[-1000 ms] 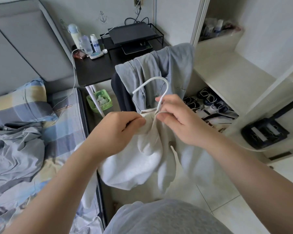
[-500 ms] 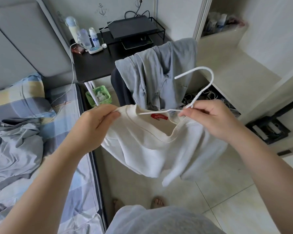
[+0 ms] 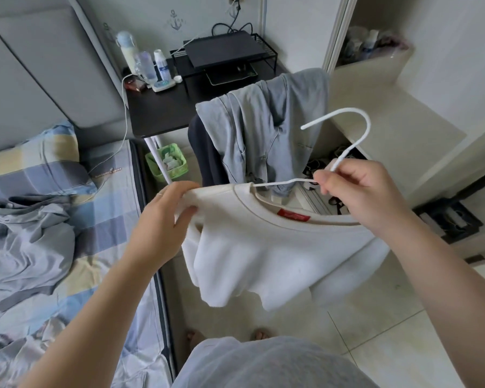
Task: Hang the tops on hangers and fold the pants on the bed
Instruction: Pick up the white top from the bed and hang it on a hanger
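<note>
**Hanging a white top, half done**

A bed [image 3: 109, 225] with rumpled grey clothes [image 3: 25, 233] lies at left. Held in the air beside it, a white top [image 3: 263, 253] hangs on a white hanger [image 3: 349, 154] threaded through its collar. The left hand [image 3: 163, 219] pinches one shoulder; the right hand [image 3: 356, 191] grips the hanger's neck. Next, probably: seat the other shoulder.

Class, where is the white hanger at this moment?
Head view, right of centre: the right hand pinches the white hanger at its neck, its hook up before the grey clothes, one arm inside the white top.
</note>
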Demonstrator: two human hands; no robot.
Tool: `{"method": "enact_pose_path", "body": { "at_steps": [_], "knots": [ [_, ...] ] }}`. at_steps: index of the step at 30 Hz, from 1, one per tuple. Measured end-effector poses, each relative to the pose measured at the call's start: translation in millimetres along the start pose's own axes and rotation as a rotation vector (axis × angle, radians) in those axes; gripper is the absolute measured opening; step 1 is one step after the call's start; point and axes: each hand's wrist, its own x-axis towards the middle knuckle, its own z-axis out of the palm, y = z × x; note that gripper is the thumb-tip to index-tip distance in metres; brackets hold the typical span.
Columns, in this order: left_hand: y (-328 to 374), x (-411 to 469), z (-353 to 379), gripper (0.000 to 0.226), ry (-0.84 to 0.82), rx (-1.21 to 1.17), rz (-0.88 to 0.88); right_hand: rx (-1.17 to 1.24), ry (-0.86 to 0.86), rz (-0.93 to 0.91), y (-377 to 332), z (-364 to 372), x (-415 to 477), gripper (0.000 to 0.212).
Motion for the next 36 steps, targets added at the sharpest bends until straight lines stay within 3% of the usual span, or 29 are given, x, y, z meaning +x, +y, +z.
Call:
{"method": "enact_pose_path", "body": {
  "at_steps": [6,10,14,20,25,29,36],
  "knots": [
    [-3,-6,5,0.016,0.183,0.001,-0.067,-0.073,0.003,0.038,5,-6,-3,0.036],
    [3,-6,4,0.018,0.179,-0.074,0.003,-0.186,-0.117,0.090,5,-10,-4,0.038],
    [2,7,-5,0.025,0.209,-0.247,-0.042,-0.057,-0.246,0.121,1,-8,-7,0.040],
    [-1,24,-13,0.030,0.037,-0.179,-0.160,0.092,-0.261,0.102,4,1,-11,0.039],
    [15,17,-14,0.031,-0.068,-0.157,0.077,0.164,-0.214,0.112,9,6,-14,0.041],
    [24,14,-9,0.015,-0.051,-0.118,0.136,0.150,-0.211,0.115,8,7,-14,0.043],
    [47,17,-6,0.020,-0.179,0.008,0.302,0.072,-0.229,0.069,7,16,-13,0.037]
  ]
}}
